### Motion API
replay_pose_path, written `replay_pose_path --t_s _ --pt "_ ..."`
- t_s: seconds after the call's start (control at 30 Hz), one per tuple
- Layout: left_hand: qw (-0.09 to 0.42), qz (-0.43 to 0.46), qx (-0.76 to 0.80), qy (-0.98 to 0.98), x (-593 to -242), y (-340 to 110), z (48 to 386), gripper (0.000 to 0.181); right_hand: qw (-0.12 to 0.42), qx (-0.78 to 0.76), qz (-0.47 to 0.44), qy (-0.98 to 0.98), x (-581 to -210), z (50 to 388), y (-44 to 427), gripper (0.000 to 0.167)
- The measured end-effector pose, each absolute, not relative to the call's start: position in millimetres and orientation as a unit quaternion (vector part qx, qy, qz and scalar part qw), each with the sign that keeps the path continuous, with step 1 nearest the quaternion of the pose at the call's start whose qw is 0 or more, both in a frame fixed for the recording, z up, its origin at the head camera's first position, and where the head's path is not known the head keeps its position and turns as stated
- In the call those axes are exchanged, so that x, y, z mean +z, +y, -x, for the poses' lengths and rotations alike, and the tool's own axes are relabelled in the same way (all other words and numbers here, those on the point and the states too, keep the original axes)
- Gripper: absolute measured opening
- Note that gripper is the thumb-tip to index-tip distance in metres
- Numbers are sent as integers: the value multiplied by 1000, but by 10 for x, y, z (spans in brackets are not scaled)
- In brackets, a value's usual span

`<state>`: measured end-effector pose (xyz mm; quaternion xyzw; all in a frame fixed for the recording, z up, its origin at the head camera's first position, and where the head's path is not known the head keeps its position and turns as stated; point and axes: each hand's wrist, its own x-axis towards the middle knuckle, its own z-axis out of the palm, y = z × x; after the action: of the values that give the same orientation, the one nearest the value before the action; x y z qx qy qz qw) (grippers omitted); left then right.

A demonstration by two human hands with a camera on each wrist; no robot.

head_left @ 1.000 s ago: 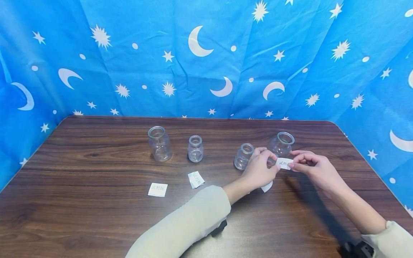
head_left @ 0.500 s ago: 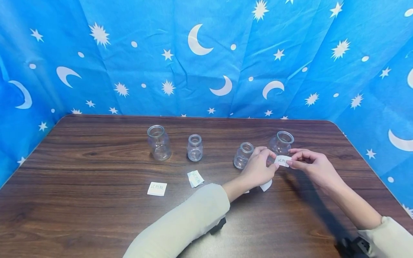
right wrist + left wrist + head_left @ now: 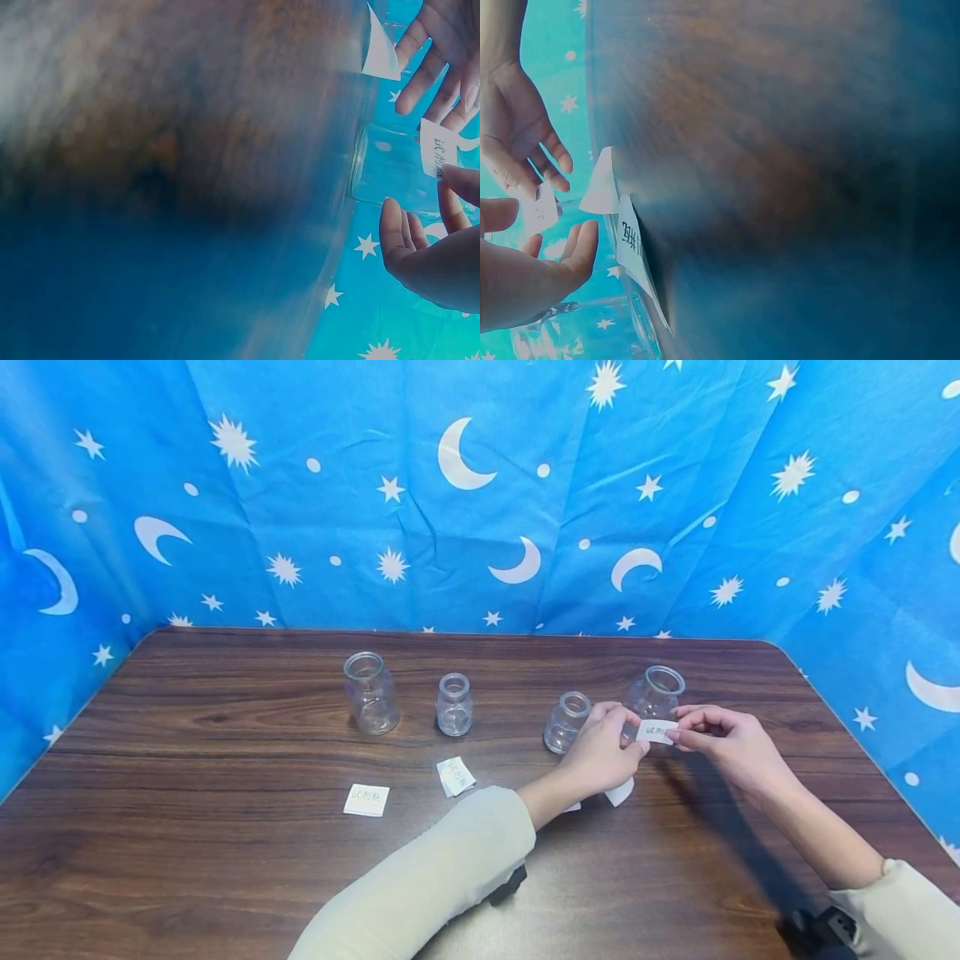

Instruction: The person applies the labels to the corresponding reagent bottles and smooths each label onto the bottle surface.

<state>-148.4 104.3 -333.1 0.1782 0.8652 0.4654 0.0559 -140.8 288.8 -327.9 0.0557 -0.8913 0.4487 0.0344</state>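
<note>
In the head view, my left hand [image 3: 602,753] and right hand [image 3: 733,750] pinch opposite ends of a small white paper label [image 3: 656,732] with handwritten characters. They hold it up, slightly bowed, before a wide glass jar [image 3: 656,692] at the table's right. The right wrist view shows the label [image 3: 435,150] in front of the clear jar [image 3: 394,169]; whether it touches the glass I cannot tell. A smaller glass jar [image 3: 565,727] stands just behind my left hand. Below that hand lies another white label [image 3: 620,792], lifting off the table, beside a partly hidden one [image 3: 574,807].
A tall glass jar [image 3: 372,697] and a small glass jar [image 3: 454,710] stand at left centre. Before them lie white labels [image 3: 456,777] overlapping and another written label [image 3: 367,801]. A blue star-patterned cloth [image 3: 337,510] hangs behind the wooden table [image 3: 225,860].
Both hands have raised the label slightly toward the wide jar and levelled it. The right hand has shifted a little to the left. The jars and other labels stay in place.
</note>
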Motion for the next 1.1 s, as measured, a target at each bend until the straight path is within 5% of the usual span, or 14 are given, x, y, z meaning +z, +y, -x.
replay_pose_path --t_s 0.57,0.93,1.1 --pt "53 -191 444 874 -3312 1029 1468 27 66 427 -59 -900 -3283 1439 2875 25" --pt "42 -188 424 885 -3303 1051 1506 61 67 439 -63 -894 -3295 1452 2890 28" --pt "55 -169 415 892 -3274 1098 1524 62 72 454 -74 -885 -3313 1472 2893 32"
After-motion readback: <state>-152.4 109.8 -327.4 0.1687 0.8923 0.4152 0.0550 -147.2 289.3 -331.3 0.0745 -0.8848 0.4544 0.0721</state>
